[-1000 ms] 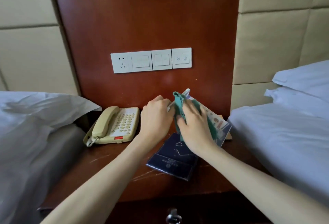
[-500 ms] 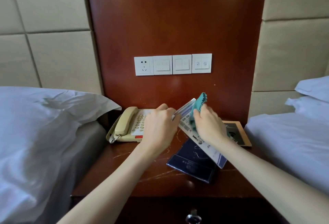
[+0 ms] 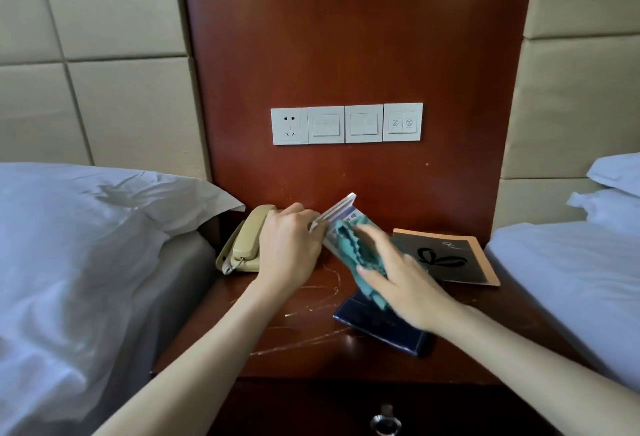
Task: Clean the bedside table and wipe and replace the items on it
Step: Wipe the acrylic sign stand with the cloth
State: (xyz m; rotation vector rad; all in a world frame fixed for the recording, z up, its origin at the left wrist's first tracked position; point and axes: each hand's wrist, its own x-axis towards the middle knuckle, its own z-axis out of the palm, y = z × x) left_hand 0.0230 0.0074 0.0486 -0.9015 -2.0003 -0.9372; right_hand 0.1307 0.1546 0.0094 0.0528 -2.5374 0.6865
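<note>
1. Cloth has slid down the card from its top edge; this wipe stroke looks nearly done.
2. Your left grip pinches the card's upper end, tilted over the bench; your right grip, fingers spread, presses the cloth on it.

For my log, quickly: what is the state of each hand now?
Left hand: closed, gripping the card by its edge.
Right hand: open, fingers pressing the green cloth on the card.

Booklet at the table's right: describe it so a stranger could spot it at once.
Below the wall switches stands the bedside table. At its back right lies the booklet. Unlike the navy folder, it has orange edges and a drawn bow.
</note>
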